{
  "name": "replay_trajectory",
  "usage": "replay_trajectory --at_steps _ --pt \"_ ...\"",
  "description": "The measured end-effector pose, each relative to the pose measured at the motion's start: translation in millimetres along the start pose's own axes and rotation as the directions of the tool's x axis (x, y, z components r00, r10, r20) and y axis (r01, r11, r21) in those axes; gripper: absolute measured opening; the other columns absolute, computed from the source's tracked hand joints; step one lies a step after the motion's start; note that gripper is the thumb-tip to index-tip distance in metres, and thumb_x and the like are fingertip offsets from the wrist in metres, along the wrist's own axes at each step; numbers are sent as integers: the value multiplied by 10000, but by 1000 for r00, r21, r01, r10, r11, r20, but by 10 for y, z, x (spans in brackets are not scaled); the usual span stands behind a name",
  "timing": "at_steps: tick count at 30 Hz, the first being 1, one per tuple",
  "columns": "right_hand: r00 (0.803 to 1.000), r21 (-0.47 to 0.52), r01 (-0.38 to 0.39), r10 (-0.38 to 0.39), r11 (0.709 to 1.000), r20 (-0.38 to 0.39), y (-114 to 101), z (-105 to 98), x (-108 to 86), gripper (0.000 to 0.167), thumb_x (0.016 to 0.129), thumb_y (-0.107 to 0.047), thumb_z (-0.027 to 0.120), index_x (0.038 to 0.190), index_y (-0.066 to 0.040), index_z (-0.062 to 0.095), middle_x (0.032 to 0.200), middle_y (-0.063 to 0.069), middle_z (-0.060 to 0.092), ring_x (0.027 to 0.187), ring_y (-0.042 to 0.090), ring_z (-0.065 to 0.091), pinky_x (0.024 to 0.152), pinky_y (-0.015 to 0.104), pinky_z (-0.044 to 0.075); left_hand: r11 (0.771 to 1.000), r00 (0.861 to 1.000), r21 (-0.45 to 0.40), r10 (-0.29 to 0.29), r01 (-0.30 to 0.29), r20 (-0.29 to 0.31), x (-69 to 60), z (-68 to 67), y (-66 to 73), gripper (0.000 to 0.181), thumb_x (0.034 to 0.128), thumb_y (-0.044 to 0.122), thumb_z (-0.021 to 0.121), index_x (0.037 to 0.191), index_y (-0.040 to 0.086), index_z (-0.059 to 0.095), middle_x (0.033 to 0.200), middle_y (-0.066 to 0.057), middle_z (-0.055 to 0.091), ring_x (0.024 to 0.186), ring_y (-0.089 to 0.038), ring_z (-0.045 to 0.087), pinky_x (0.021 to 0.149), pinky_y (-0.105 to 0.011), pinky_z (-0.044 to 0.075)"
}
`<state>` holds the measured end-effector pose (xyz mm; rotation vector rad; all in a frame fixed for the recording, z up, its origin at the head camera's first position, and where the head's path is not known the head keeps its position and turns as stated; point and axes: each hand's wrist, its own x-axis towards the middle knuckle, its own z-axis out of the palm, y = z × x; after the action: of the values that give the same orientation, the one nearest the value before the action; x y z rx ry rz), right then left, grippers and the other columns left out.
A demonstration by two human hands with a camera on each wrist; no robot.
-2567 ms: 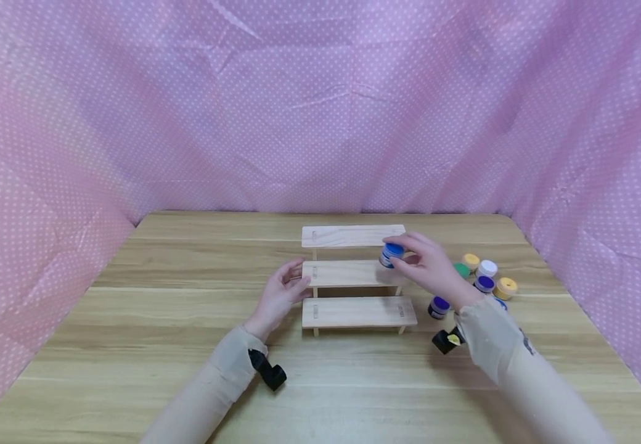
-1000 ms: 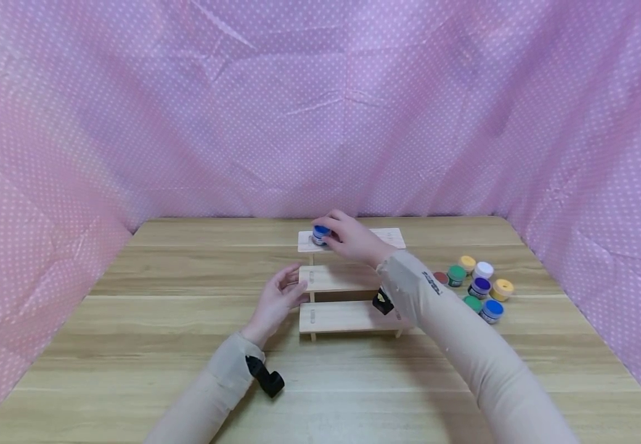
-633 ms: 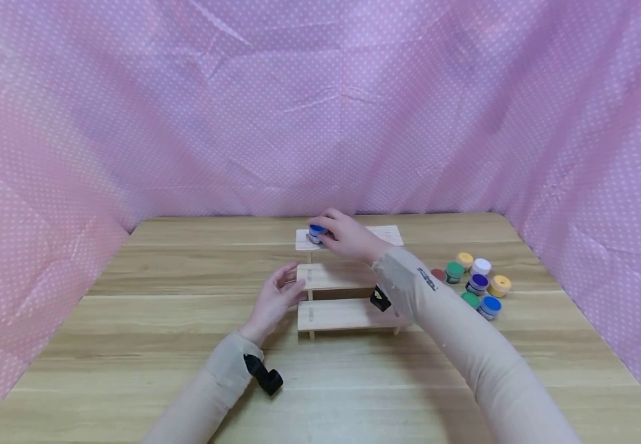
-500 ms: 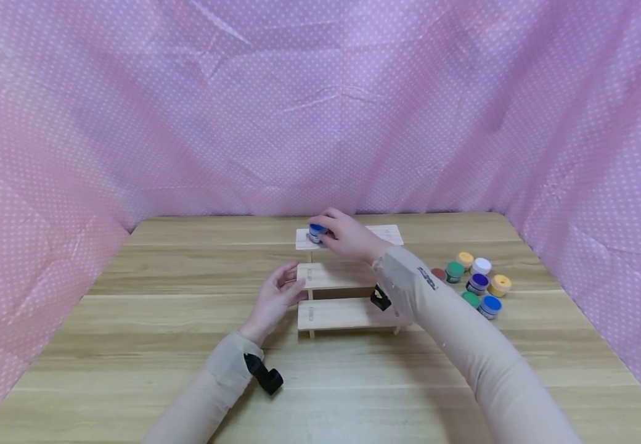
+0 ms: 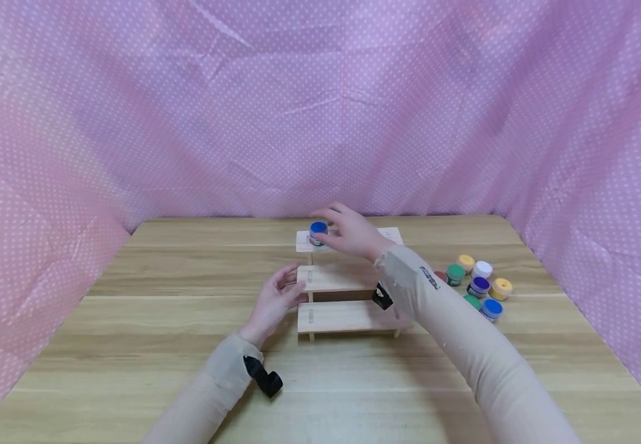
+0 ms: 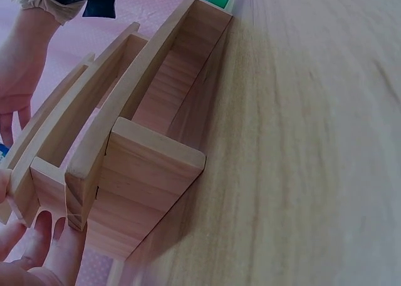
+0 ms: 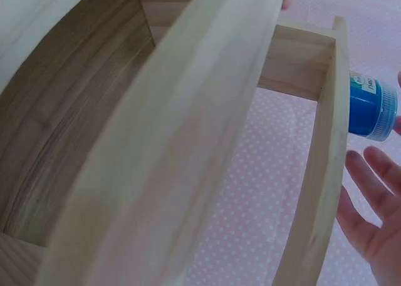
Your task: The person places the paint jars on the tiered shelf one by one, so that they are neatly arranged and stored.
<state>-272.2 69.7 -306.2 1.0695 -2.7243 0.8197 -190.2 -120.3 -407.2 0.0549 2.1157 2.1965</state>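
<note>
Your left hand [image 5: 273, 302] grips the shelf's [image 5: 342, 316] nine-o'clock end; your right hand [image 5: 352, 235] is loosely spread around the blue jar [image 5: 318, 228], contact unclear. Your right sleeve [image 5: 459, 336] partly hides the shelf and a red jar [image 5: 440, 276]. The blue jar stands upright near the top board's [image 5: 391, 235] nine-o'clock end; the shelf runs nine to three.

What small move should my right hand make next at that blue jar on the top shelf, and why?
Probably draw the right hand gently back from the blue jar: the jar stands upright on the top shelf and the fingers look loosely spread. The left hand holds the left end of the middle shelf.
</note>
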Motion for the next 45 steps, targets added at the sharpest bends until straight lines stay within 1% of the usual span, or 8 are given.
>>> replay_trajectory --at_steps 6,11,16,19,24,32,39,45 --pt "994 -73 -55 48 996 -100 -24 -6 -32 438 874 -359 671 1237 -122 611 1119 69 562 944 198 618 807 346 527 1000 1000 -13 4 -4 15 13 15 7 541 929 18 559 1429 6 353 1299 -228 461 991 -176 594 867 -377 539" --pt "991 -70 -53 43 996 -127 -30 19 -25 387 861 -356 688 1162 -114 653 1062 84 584 883 178 606 769 313 524 1000 1000 -11 5 -5 8 16 16 16 528 935 12 547 1427 5 356 1304 -227 458 1003 -189 593 869 -387 537" --pt "988 -84 -51 38 995 -149 -38 42 -9 354 854 -348 698 1119 -114 679 1024 62 590 826 159 604 729 288 524 1000 1000 -8 13 -13 11 13 11 22 526 938 13 541 1428 1 349 1305 -235 457 1012 -197 595 890 -420 525" --pt "987 -101 -48 31 994 -158 -37 59 -1 346 851 -345 702 1103 -109 685 1024 48 595 820 155 613 713 277 529 1000 1000 -11 13 -13 11 9 11 30 530 937 9 540 1430 3 347 1299 -229 459 1002 -189 595 886 -412 527" --pt "987 -105 -32 15 994 -160 -47 76 8 325 855 -318 703 1087 -91 687 1013 48 603 831 162 625 700 266 536 1000 1000 -16 11 -11 9 6 17 40 529 937 2 537 1431 6 349 1283 -219 467 973 -159 598 864 -376 540" --pt "991 -84 -21 9 996 -133 -76 76 17 311 865 -275 696 1093 -64 682 1001 64 599 844 184 617 727 274 536 1000 1000 -26 -1 1 -8 -3 16 34 518 937 -7 532 1427 10 361 1249 -202 482 928 -120 600 878 -420 530" --pt "993 -61 -5 -2 998 -119 -73 83 13 293 881 -239 678 1111 -58 672 1003 63 592 855 180 614 746 271 537 999 1000 -37 -1 1 -6 -13 15 33 518 936 -15 530 1425 3 361 1250 -200 476 925 -115 596 869 -403 536" --pt "995 -56 18 -24 998 -98 -62 86 9 271 898 -196 650 1134 -62 660 1055 72 598 919 190 618 816 290 534 999 1000 -33 -3 2 -18 -9 14 10 516 933 -11 536 1421 3 369 1262 -204 471 936 -125 596 848 -365 547"
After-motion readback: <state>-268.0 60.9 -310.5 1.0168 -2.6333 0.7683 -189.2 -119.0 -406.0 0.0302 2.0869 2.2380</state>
